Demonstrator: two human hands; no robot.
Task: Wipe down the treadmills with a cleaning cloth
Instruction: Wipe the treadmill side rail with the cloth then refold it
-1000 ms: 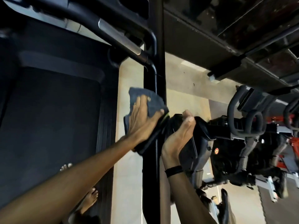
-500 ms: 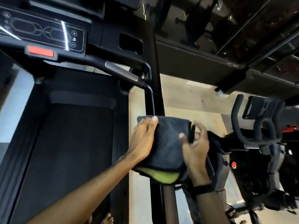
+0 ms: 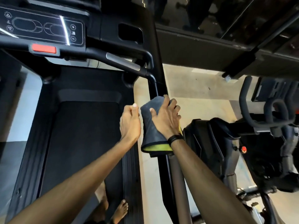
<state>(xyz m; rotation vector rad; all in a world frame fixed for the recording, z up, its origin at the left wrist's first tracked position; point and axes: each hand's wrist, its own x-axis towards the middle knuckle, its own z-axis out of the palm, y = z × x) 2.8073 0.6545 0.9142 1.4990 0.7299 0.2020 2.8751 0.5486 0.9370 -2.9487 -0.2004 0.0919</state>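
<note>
Our right hand [image 3: 166, 118] presses the cleaning cloth [image 3: 151, 126] flat onto the treadmill's side rail [image 3: 163, 165], fingers spread, thumb hooked over the near edge. Our left hand [image 3: 130, 122] is just beside the cloth, loosely curled, holding nothing. Risks as we see them: the cloth is only draped over the rail, so a fast stroke could bunch it or peel it off to the floor under our hands. The console [image 3: 42, 28], well ahead of the left hand, looks untouched; an accidental button press is possible there.
</note>
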